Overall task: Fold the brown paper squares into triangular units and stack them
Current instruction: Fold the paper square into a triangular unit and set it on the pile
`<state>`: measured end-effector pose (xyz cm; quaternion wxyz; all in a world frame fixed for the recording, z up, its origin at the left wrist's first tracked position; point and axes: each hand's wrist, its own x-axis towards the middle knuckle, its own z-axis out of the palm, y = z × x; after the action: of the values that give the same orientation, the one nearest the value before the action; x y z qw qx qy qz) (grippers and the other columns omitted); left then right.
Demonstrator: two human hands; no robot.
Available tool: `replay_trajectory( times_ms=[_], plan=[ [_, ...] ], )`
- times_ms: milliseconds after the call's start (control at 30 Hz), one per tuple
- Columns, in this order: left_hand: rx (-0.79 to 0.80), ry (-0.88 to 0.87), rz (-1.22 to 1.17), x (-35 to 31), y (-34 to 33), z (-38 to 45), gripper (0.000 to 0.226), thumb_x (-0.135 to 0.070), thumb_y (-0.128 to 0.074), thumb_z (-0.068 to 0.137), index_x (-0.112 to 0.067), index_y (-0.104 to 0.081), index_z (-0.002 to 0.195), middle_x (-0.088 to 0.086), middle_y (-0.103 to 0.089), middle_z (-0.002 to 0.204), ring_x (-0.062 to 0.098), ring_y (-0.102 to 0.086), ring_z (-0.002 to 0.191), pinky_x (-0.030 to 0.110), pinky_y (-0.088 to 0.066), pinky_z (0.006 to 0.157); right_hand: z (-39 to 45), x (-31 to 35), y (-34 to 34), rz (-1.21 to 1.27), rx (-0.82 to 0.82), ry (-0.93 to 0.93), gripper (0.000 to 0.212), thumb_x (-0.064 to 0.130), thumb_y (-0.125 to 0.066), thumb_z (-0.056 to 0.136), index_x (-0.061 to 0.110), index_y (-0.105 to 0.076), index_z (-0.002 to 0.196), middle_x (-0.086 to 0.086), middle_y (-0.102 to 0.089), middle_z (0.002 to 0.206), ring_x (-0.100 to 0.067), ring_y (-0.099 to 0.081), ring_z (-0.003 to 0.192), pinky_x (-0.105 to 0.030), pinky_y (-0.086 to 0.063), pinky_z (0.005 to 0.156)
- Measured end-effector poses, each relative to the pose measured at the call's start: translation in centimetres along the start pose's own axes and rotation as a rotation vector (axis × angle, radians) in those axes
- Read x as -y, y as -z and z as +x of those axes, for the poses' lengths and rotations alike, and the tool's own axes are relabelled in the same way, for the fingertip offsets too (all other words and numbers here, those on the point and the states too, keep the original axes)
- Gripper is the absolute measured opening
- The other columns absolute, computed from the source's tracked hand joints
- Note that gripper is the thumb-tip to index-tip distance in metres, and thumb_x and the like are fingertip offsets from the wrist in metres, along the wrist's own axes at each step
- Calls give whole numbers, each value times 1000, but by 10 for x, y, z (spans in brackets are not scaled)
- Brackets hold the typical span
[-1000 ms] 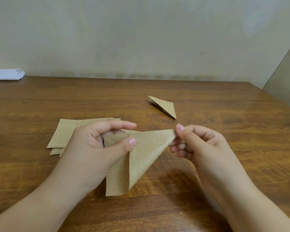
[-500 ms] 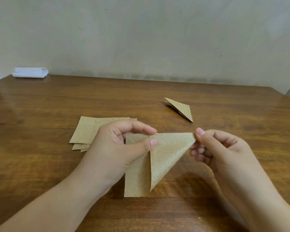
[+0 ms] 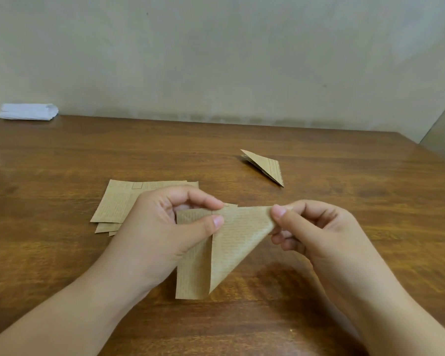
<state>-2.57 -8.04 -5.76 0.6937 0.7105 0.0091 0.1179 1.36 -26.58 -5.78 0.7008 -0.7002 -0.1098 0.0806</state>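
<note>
Brown paper square (image 3: pixel 226 242), half folded, held up above the desk (image 3: pixel 62 160) between both hands. Pinched at the top edge near the middle by the left hand (image 3: pixel 165 227), thumb in front and forefinger behind. Pinched at the right corner by the right hand (image 3: pixel 316 232), thumb on the near face, other fingers curled behind. Right part turned down into a triangular flap tapering to a point at the lower edge; left part hanging as a narrow upright strip. Lower edge close above the desk, contact impossible to judge.

Stack of unfolded brown squares (image 3: pixel 118 201) lying flat on the desk behind the left hand, sheets slightly fanned at the near left corner, partly hidden by that hand. Finished triangular unit (image 3: pixel 265 165) lying alone farther back and to the right, well apart from the stack. Folded white cloth (image 3: pixel 27 112) at the far left corner against the wall.
</note>
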Motion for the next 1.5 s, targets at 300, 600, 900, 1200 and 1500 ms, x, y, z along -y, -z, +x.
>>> replay_trajectory(
  times_ms=[300,600,900,1200,1500],
  plan=[
    [-27,0,15,-2,-2,1,22,-15,-74,55,-28,-76,73,13,-71,81,13,-67,69,26,-57,72,0,0,2,54,10,-50,24,34,-68,59,10,-68,58,-5,-66,61,-9,-56,55,-18,-44,54],
    [-5,27,37,3,4,3,16,-17,-75,53,-25,-76,67,2,-73,80,5,-68,75,16,-56,70,0,-2,3,7,-15,-52,21,31,-72,59,9,-72,62,-5,-67,61,-7,-56,54,-16,-45,52],
    [98,113,193,2,10,4,28,-5,-80,68,-29,-75,82,5,-73,76,15,-68,69,33,-55,80,3,0,9,-133,71,-151,25,20,-66,83,13,-69,59,-2,-61,58,-9,-53,53,-16,-43,53],
    [355,136,484,4,7,3,45,-22,-80,74,-52,-59,99,-13,-71,82,30,-54,65,55,-52,82,-1,-8,0,-568,332,-105,18,43,-69,78,25,-73,78,-3,-70,76,-5,-53,61,-25,-40,62],
    [205,-118,755,16,0,-3,25,-48,-57,85,-53,-46,107,-42,-38,112,-31,-30,106,2,-34,81,13,-13,16,-798,-73,-72,21,38,-67,85,27,-66,68,11,-58,70,3,-53,60,-12,-37,48]
  ],
)
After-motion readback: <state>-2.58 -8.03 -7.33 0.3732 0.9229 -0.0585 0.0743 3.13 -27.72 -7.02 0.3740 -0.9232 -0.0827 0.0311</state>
